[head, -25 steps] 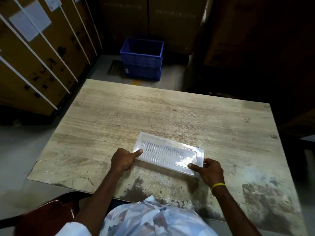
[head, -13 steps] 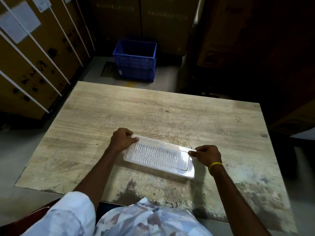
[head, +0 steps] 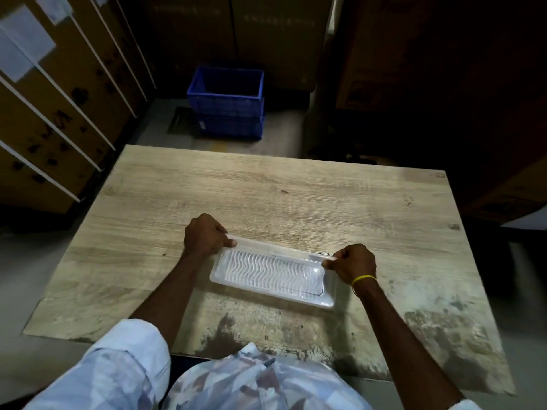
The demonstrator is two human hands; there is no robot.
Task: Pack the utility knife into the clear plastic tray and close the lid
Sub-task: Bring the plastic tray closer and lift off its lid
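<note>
Right now both hands grip the clear plastic tray (head: 270, 275), which lies flat on the worn wooden surface (head: 266, 187), slightly askew. At its far left corner, the left hand (head: 204, 235) has its fingers (head: 229, 243) pinched shut on the rim, thumb on top. At the far right corner, the right hand (head: 353, 263) does the same, its fingers (head: 329, 263) closed on the edge; a yellow band (head: 363, 280) circles that wrist. Between the two sets of fingers runs the tray's far long edge, where a thin clear flap, seemingly the lid (head: 275, 250), is held. Nearer the person than the fingers spreads the tray's wavy ribbed face. Whether the utility knife is inside cannot be told; only a small dark glint shows just beside the right fingers. Well beyond the fingers, off the surface, a blue crate (head: 228, 105) stands on the floor.
</note>
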